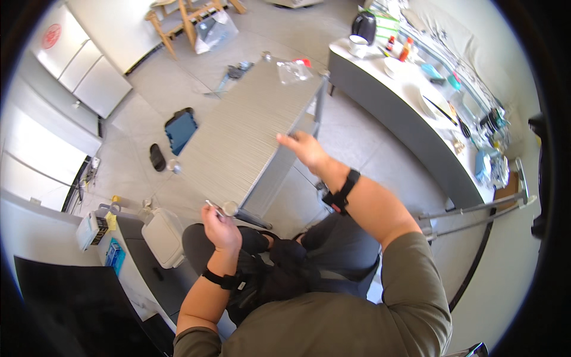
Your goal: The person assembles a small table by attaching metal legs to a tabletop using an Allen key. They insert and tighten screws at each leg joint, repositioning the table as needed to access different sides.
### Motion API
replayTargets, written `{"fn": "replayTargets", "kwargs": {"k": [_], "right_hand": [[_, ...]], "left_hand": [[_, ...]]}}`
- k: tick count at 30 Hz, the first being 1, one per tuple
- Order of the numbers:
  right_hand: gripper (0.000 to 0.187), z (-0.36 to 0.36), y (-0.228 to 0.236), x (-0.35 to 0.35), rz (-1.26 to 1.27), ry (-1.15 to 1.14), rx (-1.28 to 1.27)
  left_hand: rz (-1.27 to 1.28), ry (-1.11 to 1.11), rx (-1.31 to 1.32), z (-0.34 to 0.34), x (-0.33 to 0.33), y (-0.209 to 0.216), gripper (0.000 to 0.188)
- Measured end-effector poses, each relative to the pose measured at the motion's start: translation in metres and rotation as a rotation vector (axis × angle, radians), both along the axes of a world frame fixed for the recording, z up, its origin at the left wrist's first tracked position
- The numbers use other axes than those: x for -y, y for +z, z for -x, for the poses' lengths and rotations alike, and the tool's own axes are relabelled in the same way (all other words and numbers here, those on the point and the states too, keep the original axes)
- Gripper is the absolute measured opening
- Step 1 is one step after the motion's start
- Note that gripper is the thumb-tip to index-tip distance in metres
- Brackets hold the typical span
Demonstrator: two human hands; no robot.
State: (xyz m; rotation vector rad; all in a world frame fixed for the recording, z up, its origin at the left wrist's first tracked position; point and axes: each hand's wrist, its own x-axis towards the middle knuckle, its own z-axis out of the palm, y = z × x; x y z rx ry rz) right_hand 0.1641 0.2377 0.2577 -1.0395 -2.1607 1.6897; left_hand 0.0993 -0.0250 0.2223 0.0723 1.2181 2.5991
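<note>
A round red sign (52,36) is showing on a white cabinet (89,69) at upper left, and dark print (99,229) is marking a white box (87,232) lower down; a small pale label (241,285) is sitting on the left black wrist strap (219,279), but no words or numbers are coming out legibly

Grey tiled floor (377,157), white wall (122,30), wooden chair (188,27), white-fronted unit (102,77) at far left, white-topped grey sideboard (392,102) at right

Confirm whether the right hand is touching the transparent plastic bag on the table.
Apart: the head view shows a stretch of tabletop between the right hand and the plastic bag.
</note>
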Motion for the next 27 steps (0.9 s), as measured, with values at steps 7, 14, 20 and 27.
{"fn": "replayTargets", "kwargs": {"k": [7,14,20,27], "right_hand": [[0.058,0.016,-0.01,0.033,0.165,-0.061,-0.094],[0.042,0.02,-0.032,0.03,0.236,-0.087,-0.137],[0.029,0.018,-0.019,0.028,0.524,0.045,-0.261],[0.027,0.018,-0.016,0.012,0.613,0.18,-0.209]], "left_hand": [[0.176,0.256,-0.202,0.082,0.035,0.001,0.007],[0.388,0.233,-0.15,0.214,0.051,-0.022,0.007],[0.105,-0.312,0.056,0.243,0.017,-0.021,0.014],[0.089,-0.355,0.086,0.228,0.008,-0.012,0.012]]}}
